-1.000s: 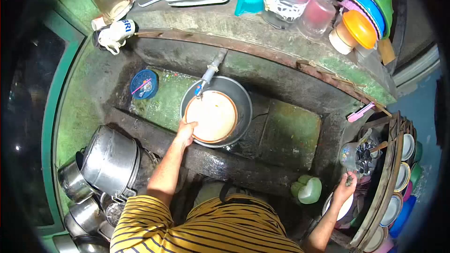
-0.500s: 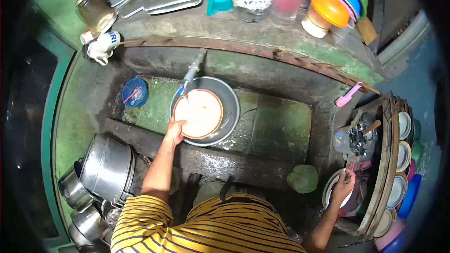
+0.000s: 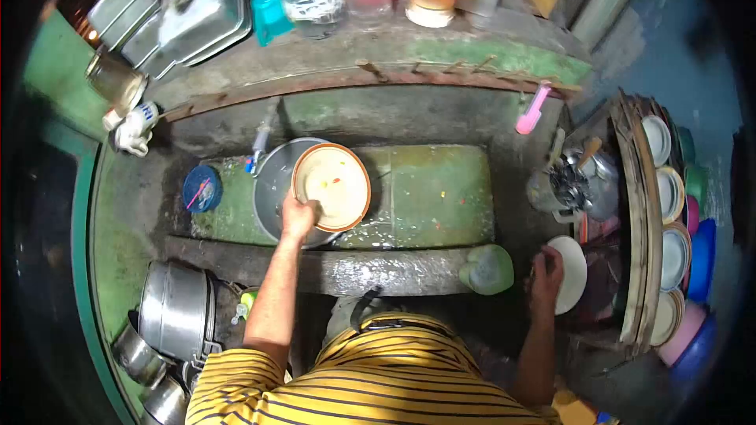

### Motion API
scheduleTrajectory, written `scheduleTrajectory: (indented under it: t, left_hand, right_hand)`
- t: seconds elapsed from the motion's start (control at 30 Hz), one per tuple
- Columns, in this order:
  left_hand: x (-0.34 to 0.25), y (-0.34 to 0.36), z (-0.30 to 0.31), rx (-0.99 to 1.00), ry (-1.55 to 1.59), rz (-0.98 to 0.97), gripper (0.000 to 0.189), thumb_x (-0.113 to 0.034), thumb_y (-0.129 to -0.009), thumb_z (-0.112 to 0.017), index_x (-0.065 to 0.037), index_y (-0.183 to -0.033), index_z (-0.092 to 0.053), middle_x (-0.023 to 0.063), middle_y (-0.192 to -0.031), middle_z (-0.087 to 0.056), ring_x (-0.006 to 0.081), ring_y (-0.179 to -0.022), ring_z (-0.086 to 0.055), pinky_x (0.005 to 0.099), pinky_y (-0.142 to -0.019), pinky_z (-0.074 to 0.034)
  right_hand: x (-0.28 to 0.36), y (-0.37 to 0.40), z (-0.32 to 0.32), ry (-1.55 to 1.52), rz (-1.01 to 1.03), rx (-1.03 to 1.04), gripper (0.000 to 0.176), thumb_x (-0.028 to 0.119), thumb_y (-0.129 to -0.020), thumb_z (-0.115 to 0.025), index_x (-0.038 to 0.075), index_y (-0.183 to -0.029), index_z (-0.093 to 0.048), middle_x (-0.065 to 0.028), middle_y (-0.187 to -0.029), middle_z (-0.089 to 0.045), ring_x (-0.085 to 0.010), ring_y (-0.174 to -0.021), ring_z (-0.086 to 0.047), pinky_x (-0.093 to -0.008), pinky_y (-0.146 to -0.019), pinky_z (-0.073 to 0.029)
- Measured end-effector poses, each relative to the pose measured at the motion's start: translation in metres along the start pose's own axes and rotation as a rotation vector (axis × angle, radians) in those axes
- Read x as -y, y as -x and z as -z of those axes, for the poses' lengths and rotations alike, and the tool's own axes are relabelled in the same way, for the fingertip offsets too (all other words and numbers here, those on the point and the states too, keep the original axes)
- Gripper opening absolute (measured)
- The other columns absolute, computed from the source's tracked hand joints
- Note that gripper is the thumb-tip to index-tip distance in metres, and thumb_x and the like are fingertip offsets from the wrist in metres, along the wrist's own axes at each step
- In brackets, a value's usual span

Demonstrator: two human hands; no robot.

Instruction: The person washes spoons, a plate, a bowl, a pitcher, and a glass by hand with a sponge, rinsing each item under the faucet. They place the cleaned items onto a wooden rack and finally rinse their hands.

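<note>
Right hand (image 3: 545,274): blurred, fingers curled beside white shallow dish (image 3: 574,275); we can't tell if it pinches anything. Translucent green plastic scoop (image 3: 487,269) sits at right end of the wet, rough front ledge (image 3: 354,267). Our left hand (image 3: 298,216) clamps the near-left rim of round cream bowl with brown rim (image 3: 339,189), some fingers hidden. Bowl has red and yellow bits inside, overlaps right side of round grey basin (image 3: 272,189) toward sink's left end; contact unclear. Beyond, shiny rectangular metal pans (image 3: 206,12), cut off by top edge.
</note>
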State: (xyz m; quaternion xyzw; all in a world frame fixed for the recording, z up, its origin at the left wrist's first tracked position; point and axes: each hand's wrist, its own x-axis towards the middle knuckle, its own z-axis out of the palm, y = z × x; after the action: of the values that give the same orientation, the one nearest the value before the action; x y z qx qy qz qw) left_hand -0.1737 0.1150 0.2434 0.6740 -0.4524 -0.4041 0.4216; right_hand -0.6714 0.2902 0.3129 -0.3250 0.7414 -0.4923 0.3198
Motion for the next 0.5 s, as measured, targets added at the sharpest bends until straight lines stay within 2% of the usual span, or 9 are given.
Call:
scheduleTrajectory:
  t: [0.03, 0.1, 0.17, 0.23, 0.27, 0.33, 0.37, 0.43, 0.5]
  left_hand:
    - [0.002, -0.001, -0.022, 0.016, -0.123, -0.185, 0.06, 0.006, -0.075, -0.054, -0.004, -0.133, -0.052, 0.0192, -0.114, -0.065, 0.0296, -0.105, -0.064, 0.0376, -0.094, -0.049]
    - [-0.051, 0.022, -0.051, 0.069, -0.548, -0.441, 0.061, 0.005, -0.075, -0.054, -0.007, -0.135, -0.051, 0.0246, -0.115, -0.062, 0.0393, -0.108, -0.061, 0.0439, -0.098, -0.047]
    - [-0.055, 0.026, -0.071, 0.141, -0.556, -0.463, 0.062, 0.005, -0.075, -0.053, -0.009, -0.135, -0.051, 0.0279, -0.115, -0.06, 0.0435, -0.109, -0.058, 0.0479, -0.098, -0.046]
    - [-0.06, 0.029, -0.082, 0.134, -0.483, -0.368, 0.063, 0.005, -0.074, -0.053, -0.01, -0.135, -0.051, 0.0272, -0.114, -0.061, 0.0437, -0.108, -0.058, 0.0461, -0.097, -0.046]
    - [-0.061, 0.031, -0.083, 0.142, -0.489, -0.372, 0.063, 0.005, -0.074, -0.053, -0.01, -0.135, -0.051, 0.0272, -0.114, -0.061, 0.0437, -0.108, -0.058, 0.0461, -0.097, -0.046]
    - [-0.062, 0.038, -0.085, 0.213, -0.064, -0.023, 0.058, 0.007, -0.076, -0.053, -0.006, -0.133, -0.05, 0.0167, -0.113, -0.064, 0.0298, -0.105, -0.061, 0.0395, -0.091, -0.05]
    - [-0.061, 0.043, -0.092, 0.257, 0.153, 0.158, 0.056, 0.008, -0.077, -0.052, -0.004, -0.132, -0.05, 0.0114, -0.112, -0.065, 0.0228, -0.104, -0.063, 0.0362, -0.088, -0.051]
    - [-0.065, 0.055, -0.096, 0.295, 0.366, 0.142, 0.061, 0.01, -0.077, -0.05, -0.005, -0.136, -0.043, 0.013, -0.109, -0.063, 0.0185, -0.081, -0.067, 0.0283, -0.066, -0.058]
    - [-0.068, 0.064, -0.085, 0.394, 0.427, 0.235, 0.052, 0.008, -0.079, -0.052, -0.006, -0.129, -0.048, 0.011, -0.098, -0.064, 0.0165, -0.066, -0.064, 0.025, -0.046, -0.05]
  right_hand:
    - [0.017, 0.008, -0.007, -0.16, -0.238, 0.052, 0.03, 0.011, -0.091, -0.059, 0.011, -0.12, -0.053, -0.0081, -0.104, -0.056, -0.015, -0.079, -0.058, -0.0319, -0.049, -0.047]
    - [0.023, 0.007, -0.012, -0.186, -0.381, 0.076, 0.042, 0.009, -0.088, -0.058, 0.013, -0.128, -0.044, -0.0105, -0.108, -0.054, -0.0157, -0.078, -0.058, -0.0317, -0.048, -0.048]
    - [0.017, 0.005, -0.009, -0.217, -0.391, 0.151, 0.044, 0.01, -0.088, -0.057, 0.014, -0.13, -0.044, -0.0096, -0.112, -0.052, -0.0164, -0.08, -0.057, -0.0321, -0.054, -0.05]
    - [0.008, 0.004, -0.018, -0.253, -0.397, 0.245, 0.045, 0.011, -0.088, -0.056, 0.014, -0.131, -0.043, -0.0087, -0.115, -0.051, -0.0171, -0.082, -0.056, -0.0325, -0.061, -0.052]
    - [0.002, 0.006, -0.027, -0.103, -0.212, 0.224, 0.045, 0.011, -0.089, -0.056, 0.012, -0.131, -0.042, -0.0098, -0.115, -0.051, -0.0166, -0.082, -0.057, -0.0321, -0.064, -0.053]
    - [-0.021, -0.001, -0.042, -0.062, 0.113, 0.242, 0.044, 0.012, -0.09, -0.062, 0.004, -0.128, -0.043, -0.0103, -0.11, -0.056, -0.0156, -0.087, -0.06, -0.0306, -0.072, -0.053]
    - [-0.03, -0.005, -0.038, -0.054, 0.103, 0.222, 0.044, 0.012, -0.09, -0.062, 0.004, -0.128, -0.043, -0.0103, -0.11, -0.056, -0.0156, -0.087, -0.06, -0.0306, -0.072, -0.053]
    - [0.002, -0.006, -0.041, -0.094, 0.152, 0.229, 0.04, 0.017, -0.088, -0.065, 0.005, -0.123, -0.05, -0.0103, -0.096, -0.063, -0.0167, -0.079, -0.062, -0.0327, -0.07, -0.053]
    - [0.01, -0.01, -0.036, 0.158, -0.194, 0.242, 0.036, 0.019, -0.087, -0.066, 0.004, -0.118, -0.056, -0.0143, -0.089, -0.067, -0.0249, -0.083, -0.066, -0.0369, -0.076, -0.052]
